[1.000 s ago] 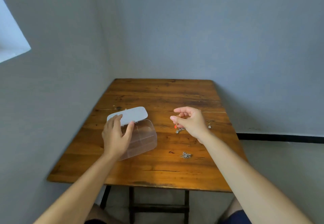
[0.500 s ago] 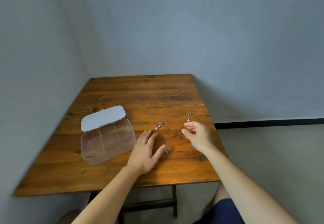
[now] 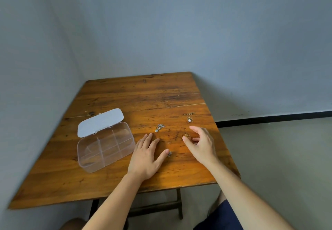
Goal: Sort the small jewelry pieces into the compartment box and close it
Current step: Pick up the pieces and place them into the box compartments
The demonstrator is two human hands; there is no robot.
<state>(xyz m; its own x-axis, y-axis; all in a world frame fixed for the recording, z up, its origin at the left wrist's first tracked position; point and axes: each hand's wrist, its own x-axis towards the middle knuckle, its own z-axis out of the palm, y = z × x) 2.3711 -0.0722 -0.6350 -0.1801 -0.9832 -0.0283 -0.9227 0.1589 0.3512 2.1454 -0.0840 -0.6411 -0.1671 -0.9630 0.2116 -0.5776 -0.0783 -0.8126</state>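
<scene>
A clear plastic compartment box (image 3: 105,148) lies on the left of the wooden table (image 3: 136,100), its white lid (image 3: 100,121) swung open behind it; the compartments look empty. Small jewelry pieces are scattered to its right: a silver chain (image 3: 159,127), a gold chain with a pendant (image 3: 189,116), a small piece (image 3: 169,154) by my left thumb and a gold piece (image 3: 187,135) at my right fingertips. My left hand (image 3: 146,156) rests flat on the table, fingers spread. My right hand (image 3: 202,144) hovers curled over the gold piece, holding nothing that I can see.
The table stands in a corner, with grey walls (image 3: 161,32) behind and to the left. Its right edge (image 3: 228,150) drops to a grey floor with a black skirting strip (image 3: 273,118). My knees show below the front edge.
My left hand left the box and came down flat on the table to its right. My right hand dropped from mid-air to the table. The view swung right, so the box now sits further left.
</scene>
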